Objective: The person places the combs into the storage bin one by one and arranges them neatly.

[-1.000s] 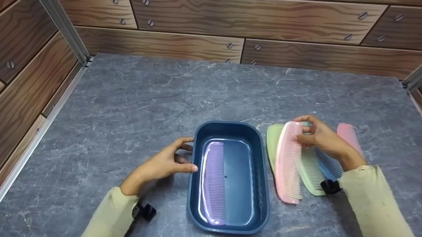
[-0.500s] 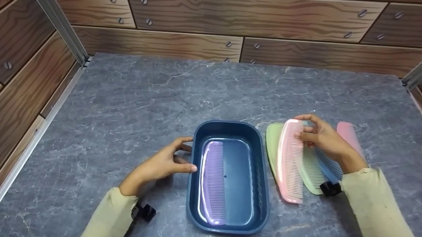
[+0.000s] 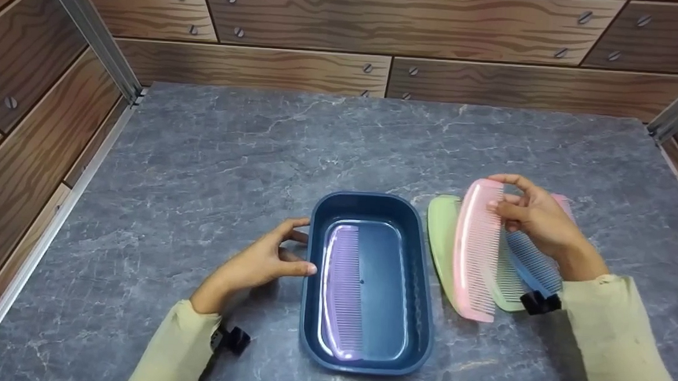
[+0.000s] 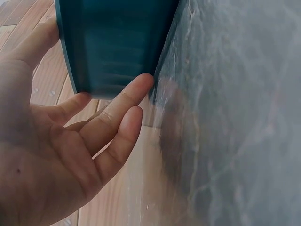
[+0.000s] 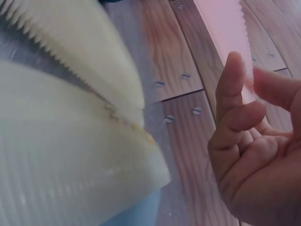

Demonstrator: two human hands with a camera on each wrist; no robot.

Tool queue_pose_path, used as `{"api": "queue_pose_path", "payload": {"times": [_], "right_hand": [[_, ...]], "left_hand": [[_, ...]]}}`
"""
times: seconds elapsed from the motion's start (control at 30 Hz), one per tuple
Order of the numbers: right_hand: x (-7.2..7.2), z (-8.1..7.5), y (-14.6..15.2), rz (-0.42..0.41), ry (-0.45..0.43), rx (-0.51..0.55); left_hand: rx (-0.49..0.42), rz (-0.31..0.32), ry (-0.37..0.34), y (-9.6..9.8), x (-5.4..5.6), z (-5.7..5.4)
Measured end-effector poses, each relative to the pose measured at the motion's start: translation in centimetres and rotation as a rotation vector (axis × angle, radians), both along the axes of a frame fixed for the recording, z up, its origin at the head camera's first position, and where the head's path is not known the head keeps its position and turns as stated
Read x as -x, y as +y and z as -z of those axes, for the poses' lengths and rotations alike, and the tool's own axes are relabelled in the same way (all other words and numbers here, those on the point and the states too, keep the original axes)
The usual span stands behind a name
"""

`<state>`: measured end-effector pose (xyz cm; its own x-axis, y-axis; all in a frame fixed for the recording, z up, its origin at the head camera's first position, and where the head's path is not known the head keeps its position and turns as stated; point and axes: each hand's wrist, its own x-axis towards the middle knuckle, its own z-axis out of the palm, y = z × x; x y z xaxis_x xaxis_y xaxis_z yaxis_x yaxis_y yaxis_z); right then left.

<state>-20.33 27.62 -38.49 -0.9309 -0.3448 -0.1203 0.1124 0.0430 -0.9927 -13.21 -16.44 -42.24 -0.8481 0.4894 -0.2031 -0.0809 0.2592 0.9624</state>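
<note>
My right hand (image 3: 540,218) pinches a pink comb (image 3: 475,256) by its upper end, thumb on the toothed side. In the right wrist view the pink comb (image 5: 230,33) is between thumb and fingertips, apart from the pale combs. Below it lie a light green comb (image 3: 441,242), a second green comb (image 3: 508,292) and a blue comb (image 3: 535,259). Another pink comb (image 3: 563,203) shows only a little behind my hand. My left hand (image 3: 260,262) rests its thumb and relaxed fingertips against the left side of a dark blue tray (image 3: 385,309). Inside, a purple comb (image 3: 342,295) lies along the left.
A grey marbled tabletop (image 3: 231,144) stretches around the tray. Wood-patterned panels (image 3: 301,17) enclose it at the back and sides, with metal posts (image 3: 91,38) at the corners. Black wrist cameras (image 3: 238,341) sit by both sleeves.
My right hand has lifted the pink comb slightly and shifted it right, uncovering more of the light green comb. The left hand and the tray hold still.
</note>
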Motion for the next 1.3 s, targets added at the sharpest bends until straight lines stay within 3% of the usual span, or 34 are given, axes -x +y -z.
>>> {"api": "queue_pose_path", "payload": {"times": [0.47, 0.87, 1.3], "right_hand": [[-0.5, -2.4, -1.4, -0.010, 0.050, 0.101], [-0.9, -3.8, -4.2, -0.052, 0.047, 0.066], [-0.8, -3.6, -6.6, -0.090, 0.026, 0.004]], "left_hand": [[0.003, -0.012, -0.002, 0.0, 0.0, -0.1], [0.013, 0.001, 0.000, 0.0, 0.0, 0.0], [0.038, -0.017, 0.004, 0.0, 0.0, 0.0]]}}
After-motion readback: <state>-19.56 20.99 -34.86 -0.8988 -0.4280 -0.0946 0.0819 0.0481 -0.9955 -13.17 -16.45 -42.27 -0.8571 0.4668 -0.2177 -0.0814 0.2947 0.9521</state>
